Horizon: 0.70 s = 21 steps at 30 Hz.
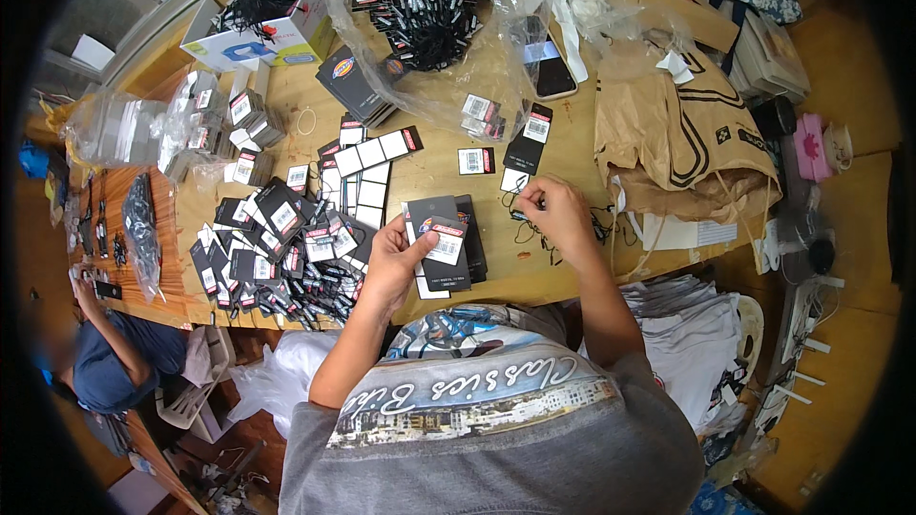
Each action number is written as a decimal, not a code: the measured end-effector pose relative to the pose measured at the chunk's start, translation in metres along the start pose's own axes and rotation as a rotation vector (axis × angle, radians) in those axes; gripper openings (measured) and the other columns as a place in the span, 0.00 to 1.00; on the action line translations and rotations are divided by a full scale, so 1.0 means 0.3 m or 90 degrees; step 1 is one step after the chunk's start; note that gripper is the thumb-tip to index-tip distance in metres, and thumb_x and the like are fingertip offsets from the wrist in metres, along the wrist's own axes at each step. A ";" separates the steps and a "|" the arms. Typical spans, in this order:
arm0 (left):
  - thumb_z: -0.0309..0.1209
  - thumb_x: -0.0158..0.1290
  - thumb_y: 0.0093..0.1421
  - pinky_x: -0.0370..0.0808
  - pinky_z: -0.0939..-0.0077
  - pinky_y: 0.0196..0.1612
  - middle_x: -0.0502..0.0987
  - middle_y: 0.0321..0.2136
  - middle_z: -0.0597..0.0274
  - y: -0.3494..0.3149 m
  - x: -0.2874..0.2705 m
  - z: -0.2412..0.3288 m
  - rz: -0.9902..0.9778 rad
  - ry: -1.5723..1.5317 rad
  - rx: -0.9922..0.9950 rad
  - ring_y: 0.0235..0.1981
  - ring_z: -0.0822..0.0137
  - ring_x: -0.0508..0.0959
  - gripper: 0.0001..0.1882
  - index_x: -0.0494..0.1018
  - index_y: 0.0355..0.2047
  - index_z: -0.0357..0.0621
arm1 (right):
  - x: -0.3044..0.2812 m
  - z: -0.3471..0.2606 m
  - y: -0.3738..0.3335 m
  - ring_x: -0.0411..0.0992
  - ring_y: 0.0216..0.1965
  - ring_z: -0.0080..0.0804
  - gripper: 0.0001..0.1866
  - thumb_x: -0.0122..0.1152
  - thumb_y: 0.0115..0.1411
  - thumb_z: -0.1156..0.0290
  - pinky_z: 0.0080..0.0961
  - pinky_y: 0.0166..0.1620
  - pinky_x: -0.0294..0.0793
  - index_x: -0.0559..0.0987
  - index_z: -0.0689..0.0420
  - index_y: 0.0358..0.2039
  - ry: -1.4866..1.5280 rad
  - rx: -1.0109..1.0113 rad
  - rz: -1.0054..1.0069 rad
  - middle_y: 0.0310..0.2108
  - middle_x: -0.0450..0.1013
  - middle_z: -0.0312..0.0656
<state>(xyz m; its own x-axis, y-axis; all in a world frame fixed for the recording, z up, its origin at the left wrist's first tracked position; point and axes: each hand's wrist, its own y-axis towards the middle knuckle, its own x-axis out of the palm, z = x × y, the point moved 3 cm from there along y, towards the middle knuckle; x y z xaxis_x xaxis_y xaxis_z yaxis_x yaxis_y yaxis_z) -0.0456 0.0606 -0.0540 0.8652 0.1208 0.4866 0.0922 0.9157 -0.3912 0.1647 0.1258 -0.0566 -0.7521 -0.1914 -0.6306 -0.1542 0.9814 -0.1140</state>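
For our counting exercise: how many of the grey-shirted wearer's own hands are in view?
2: the left hand grips black tags near mid-picture; the right hand, farther right and slightly higher, pinches at black cord. Neither is hidden.

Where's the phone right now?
In the head view, the phone lies on the table's far side, right of centre, beyond the right hand and beside the white strip.

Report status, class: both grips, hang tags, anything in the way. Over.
Left grip: closed on black hang tags. Right grip: pinched at black strings, exact hold unclear. Possibly in the way: tag heap beside left forearm.
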 end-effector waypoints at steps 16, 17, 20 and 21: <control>0.17 0.51 0.46 0.67 0.82 0.41 0.63 0.49 0.58 0.020 0.166 0.079 -0.280 0.173 0.070 0.39 0.73 0.70 0.14 0.70 0.36 0.31 | -0.131 -0.174 0.004 0.66 0.23 0.16 0.08 0.55 0.47 0.78 0.13 0.27 0.65 0.75 0.61 0.30 0.244 -0.079 -0.202 0.21 0.70 0.37; 0.18 0.49 0.50 0.61 0.82 0.47 0.60 0.51 0.60 0.028 0.176 0.074 -0.315 0.199 0.053 0.46 0.74 0.64 0.12 0.71 0.37 0.37 | -0.122 -0.208 0.001 0.63 0.20 0.14 0.07 0.55 0.47 0.79 0.13 0.23 0.63 0.75 0.60 0.29 0.248 -0.153 -0.179 0.20 0.70 0.36; 0.19 0.49 0.49 0.63 0.85 0.43 0.64 0.46 0.60 0.042 0.192 0.064 -0.297 0.162 -0.013 0.41 0.76 0.67 0.12 0.71 0.36 0.35 | -0.103 -0.228 -0.004 0.62 0.17 0.13 0.06 0.56 0.46 0.79 0.12 0.20 0.61 0.75 0.61 0.27 0.247 -0.127 -0.158 0.18 0.70 0.34; 0.19 0.50 0.49 0.65 0.86 0.39 0.69 0.39 0.64 0.046 0.181 0.059 -0.282 0.171 -0.043 0.35 0.78 0.68 0.11 0.71 0.35 0.34 | -0.102 -0.212 0.000 0.64 0.17 0.13 0.05 0.57 0.45 0.79 0.10 0.21 0.62 0.75 0.61 0.26 0.240 -0.121 -0.146 0.18 0.70 0.33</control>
<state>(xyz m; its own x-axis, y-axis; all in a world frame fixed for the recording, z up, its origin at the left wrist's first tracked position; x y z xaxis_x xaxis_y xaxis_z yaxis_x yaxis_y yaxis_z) -0.0061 0.0865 -0.0190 0.8309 -0.3837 0.4029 0.5024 0.8286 -0.2470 0.1470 0.1311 0.0116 -0.8597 -0.4277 -0.2792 -0.4308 0.9009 -0.0535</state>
